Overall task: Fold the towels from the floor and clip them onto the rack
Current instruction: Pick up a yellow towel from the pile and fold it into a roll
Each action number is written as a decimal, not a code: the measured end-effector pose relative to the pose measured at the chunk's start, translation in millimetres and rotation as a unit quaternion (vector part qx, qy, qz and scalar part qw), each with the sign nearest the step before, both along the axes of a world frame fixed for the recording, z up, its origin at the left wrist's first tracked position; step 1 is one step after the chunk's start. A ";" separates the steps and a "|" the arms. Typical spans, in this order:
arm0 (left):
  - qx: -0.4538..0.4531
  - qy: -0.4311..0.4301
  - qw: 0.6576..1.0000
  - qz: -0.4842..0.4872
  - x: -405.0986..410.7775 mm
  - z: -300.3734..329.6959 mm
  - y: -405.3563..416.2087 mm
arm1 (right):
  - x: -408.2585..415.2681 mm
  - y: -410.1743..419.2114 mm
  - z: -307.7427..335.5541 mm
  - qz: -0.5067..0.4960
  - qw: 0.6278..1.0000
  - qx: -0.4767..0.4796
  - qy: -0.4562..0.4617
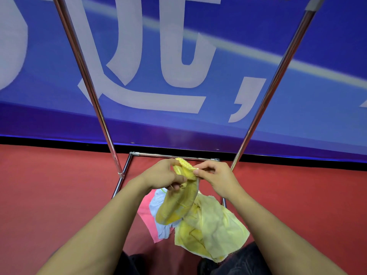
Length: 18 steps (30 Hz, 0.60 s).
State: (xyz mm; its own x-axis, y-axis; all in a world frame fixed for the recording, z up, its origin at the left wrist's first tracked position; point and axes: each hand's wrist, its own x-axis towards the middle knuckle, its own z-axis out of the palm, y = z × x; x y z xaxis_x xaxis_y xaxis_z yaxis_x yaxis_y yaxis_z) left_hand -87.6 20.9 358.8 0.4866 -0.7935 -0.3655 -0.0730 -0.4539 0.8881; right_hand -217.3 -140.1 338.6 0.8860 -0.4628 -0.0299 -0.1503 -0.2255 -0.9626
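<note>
Both hands pinching yellow towel

A blue banner with large pale lettering stands beyond the hands. A black strip runs along its foot. Red floor spreads either side of the hands. Dark trousers show below them.

hands: 2, left hand and right hand, centre of frame | towels: 4 — yellow towel held at centre, pale yellow towel, pink towel, white towel heaped lower centre | rack: 1, 2 uprights
</note>
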 end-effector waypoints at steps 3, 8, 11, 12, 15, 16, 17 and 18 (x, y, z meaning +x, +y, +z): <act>-0.003 0.014 1.000 0.013 -0.2 1.5 -0.2 | 3.1 6.1 -1.0 0.011 1.000 -0.003 0.005; -0.014 0.040 0.999 0.021 -0.9 2.7 -1.6 | 5.8 13.1 -1.2 0.023 1.000 -0.006 0.002; -0.030 0.077 0.996 0.032 0.2 2.2 -1.6 | 4.6 15.0 3.4 0.020 1.000 -0.005 -0.004; -0.034 0.088 0.995 0.034 0.1 2.6 -1.6 | 4.0 14.9 3.9 0.024 1.000 -0.005 -0.005; -0.045 0.125 0.990 0.051 0.9 3.4 -1.1 | 2.8 14.3 4.1 0.031 0.999 -0.016 -0.006; -0.051 0.138 0.987 0.062 1.4 4.0 -0.9 | 3.2 13.7 3.2 0.029 0.999 -0.021 -0.008; -0.059 0.150 0.984 0.072 1.7 4.9 -0.8 | 3.5 13.3 2.6 0.029 0.999 -0.018 -0.011; -0.069 0.163 0.981 0.080 1.1 6.6 -0.7 | 3.3 13.8 2.9 0.032 0.999 -0.007 -0.016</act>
